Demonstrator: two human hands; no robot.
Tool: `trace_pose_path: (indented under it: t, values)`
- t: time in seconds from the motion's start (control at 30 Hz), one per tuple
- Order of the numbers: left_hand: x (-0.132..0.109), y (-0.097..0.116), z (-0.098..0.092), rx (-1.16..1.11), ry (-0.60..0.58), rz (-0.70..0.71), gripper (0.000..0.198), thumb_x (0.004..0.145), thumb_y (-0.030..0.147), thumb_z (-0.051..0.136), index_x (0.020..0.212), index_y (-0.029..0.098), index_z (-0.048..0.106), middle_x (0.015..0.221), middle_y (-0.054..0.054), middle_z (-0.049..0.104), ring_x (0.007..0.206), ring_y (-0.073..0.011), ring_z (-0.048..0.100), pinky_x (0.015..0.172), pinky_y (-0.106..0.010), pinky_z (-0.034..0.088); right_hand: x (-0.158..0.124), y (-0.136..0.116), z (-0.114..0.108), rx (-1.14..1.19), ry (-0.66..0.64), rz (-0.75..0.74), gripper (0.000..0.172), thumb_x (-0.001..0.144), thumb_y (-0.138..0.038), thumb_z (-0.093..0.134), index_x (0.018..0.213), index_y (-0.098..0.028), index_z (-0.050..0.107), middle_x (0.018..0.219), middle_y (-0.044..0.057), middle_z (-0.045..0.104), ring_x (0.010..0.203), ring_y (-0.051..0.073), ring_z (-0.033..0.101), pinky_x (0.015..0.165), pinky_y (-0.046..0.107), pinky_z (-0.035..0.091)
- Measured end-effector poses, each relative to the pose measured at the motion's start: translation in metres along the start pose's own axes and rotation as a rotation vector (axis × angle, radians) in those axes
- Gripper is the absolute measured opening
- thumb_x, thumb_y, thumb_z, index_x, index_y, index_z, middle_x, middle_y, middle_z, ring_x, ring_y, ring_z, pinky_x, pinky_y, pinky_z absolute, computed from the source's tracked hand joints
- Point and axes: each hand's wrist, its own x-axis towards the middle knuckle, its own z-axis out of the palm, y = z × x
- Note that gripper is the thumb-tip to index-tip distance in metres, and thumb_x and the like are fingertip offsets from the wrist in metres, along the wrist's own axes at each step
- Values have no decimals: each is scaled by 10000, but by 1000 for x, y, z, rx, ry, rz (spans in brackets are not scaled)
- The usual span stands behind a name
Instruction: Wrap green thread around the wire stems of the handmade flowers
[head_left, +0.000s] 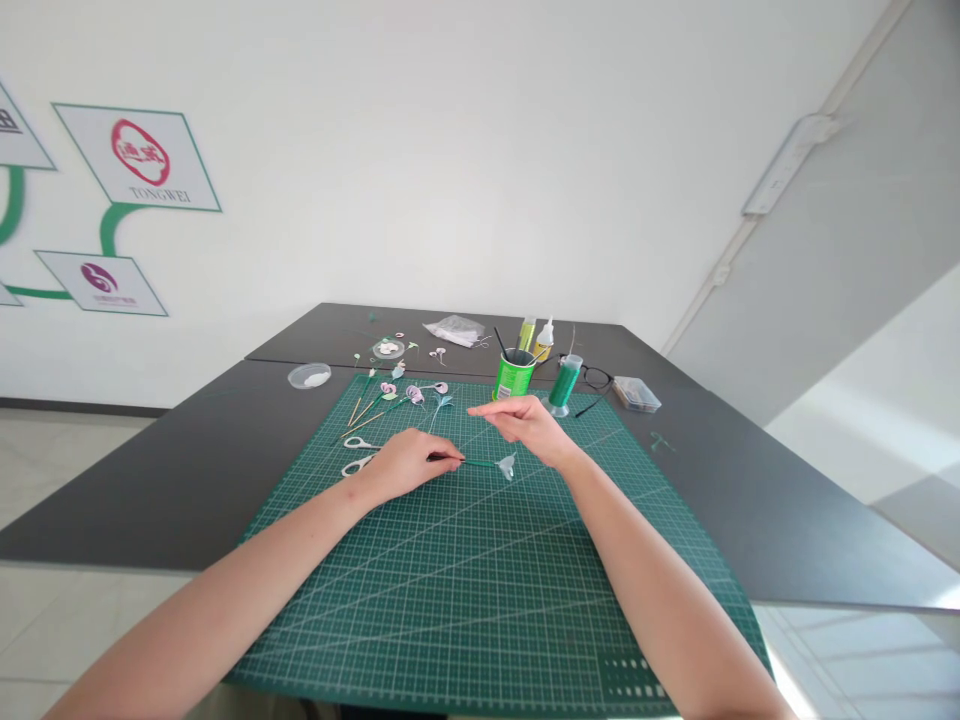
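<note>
My left hand (417,462) rests low over the cutting mat (480,580), its thumb and fingers pinched on the green stem of a pale artificial flower (506,466). The flower's translucent whitish-blue head points right, just above the mat. My right hand (531,428) is raised above and right of the stem, index finger pointing left and the other fingers curled under. Whatever its fingers may pinch is too small to make out. White-handled scissors (360,444) lie beside my left hand, blades hidden behind it. Another pale blue flower (442,401) lies beyond.
Several pink flowers (414,395) and wooden sticks (364,424) lie at the mat's far left. Behind my right hand stand a green can (514,376) of tools, a green spool (564,384) and a glue bottle (545,342). Glasses (597,378) and a clear box (637,394) sit right.
</note>
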Motion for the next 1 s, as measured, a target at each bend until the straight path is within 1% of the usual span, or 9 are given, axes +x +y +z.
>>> trace_pose_path:
  t: [0.17,0.4,0.6,0.7,0.8,1.0]
  values:
    - [-1,2,1,26,-26,27,210,942,368,614,970,306,813,927,35,817,825,-203,752,736,-290,494,-1,-2,5,-38,-48,12,343,891,-420,666,1080,-175,815,517,-52,367,506,83,269,482,259,203]
    - [-1,2,1,4,-50,41,226,963,321,577,986,312,802,920,45,815,847,-193,758,750,-279,499,-1,-3,5,-54,-17,13,344,894,-433,659,1090,-195,813,532,-45,384,511,87,263,478,259,204]
    - [-1,2,1,7,-46,41,201,954,344,609,986,315,806,939,43,815,855,-196,754,767,-282,500,0,-2,5,-83,26,18,346,904,-399,625,1101,-181,809,534,-50,357,512,87,256,477,258,200]
    - [-2,1,2,29,-31,65,199,954,352,615,988,325,810,963,45,815,868,-198,752,776,-289,499,1,-1,5,-104,45,43,363,905,-388,605,1118,-170,802,533,-55,340,506,85,243,472,255,196]
    - [-1,2,2,50,7,88,193,941,365,630,984,330,815,973,40,813,877,-203,747,785,-299,503,3,2,5,-149,74,73,374,898,-371,594,1126,-156,797,539,-55,345,510,85,239,470,251,209]
    - [0,6,0,57,54,61,174,921,366,646,944,316,811,939,35,811,850,-208,738,777,-308,509,6,7,3,-177,148,108,392,879,-340,573,1122,-128,794,530,-56,347,510,84,260,474,241,231]
